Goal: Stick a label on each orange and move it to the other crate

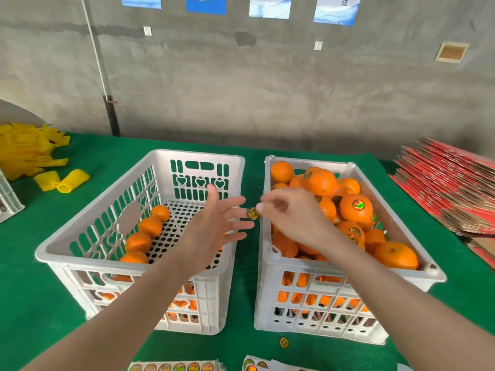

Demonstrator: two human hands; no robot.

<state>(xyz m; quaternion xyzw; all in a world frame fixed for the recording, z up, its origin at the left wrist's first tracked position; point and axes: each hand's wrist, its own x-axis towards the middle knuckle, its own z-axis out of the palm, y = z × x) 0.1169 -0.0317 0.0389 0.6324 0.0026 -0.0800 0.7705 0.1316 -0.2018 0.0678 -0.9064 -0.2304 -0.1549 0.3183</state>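
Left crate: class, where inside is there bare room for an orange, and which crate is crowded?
In the left crate, the floor is bare between the row of oranges along its left wall and its right wall. The right crate is crowded, heaped to the rim.

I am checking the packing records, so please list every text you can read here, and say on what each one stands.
"过": rightmost wall poster; characters beside it are cut off.
Round label near the left hand: yellow characters, too blurred to read.
Loose label on the table: too blurred.
Label sheets and the labels on the oranges: too small to read.
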